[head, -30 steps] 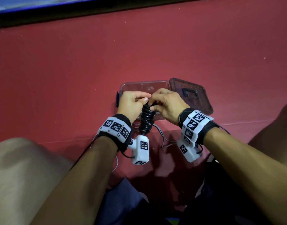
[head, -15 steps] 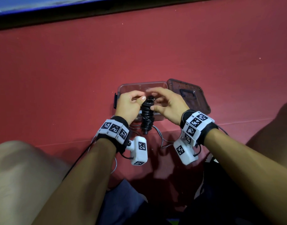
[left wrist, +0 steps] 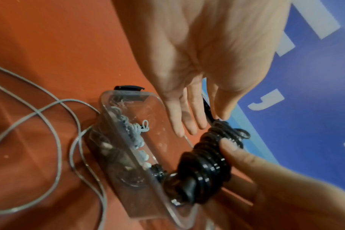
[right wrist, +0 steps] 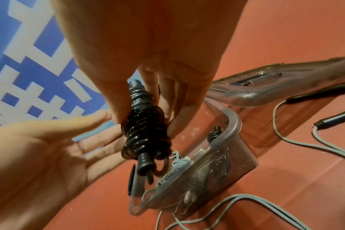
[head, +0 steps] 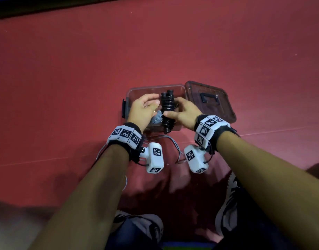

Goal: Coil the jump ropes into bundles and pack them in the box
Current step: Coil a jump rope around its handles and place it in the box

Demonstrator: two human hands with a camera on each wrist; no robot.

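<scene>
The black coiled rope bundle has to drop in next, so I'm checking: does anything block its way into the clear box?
Nothing visible blocks it. The right hand holds the black coiled rope bundle over the open clear plastic box; its lid lies aside. A grey coiled bundle already inside takes some room.

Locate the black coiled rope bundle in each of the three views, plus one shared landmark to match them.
Head: black rope bundle at centre, over the clear box, held by the right hand.
Left wrist: lower right of centre, just right of the box.
Right wrist: centre, hanging from the right hand's fingers above the box.
Shared landmark: the grey rope bundle already in the box.
</scene>
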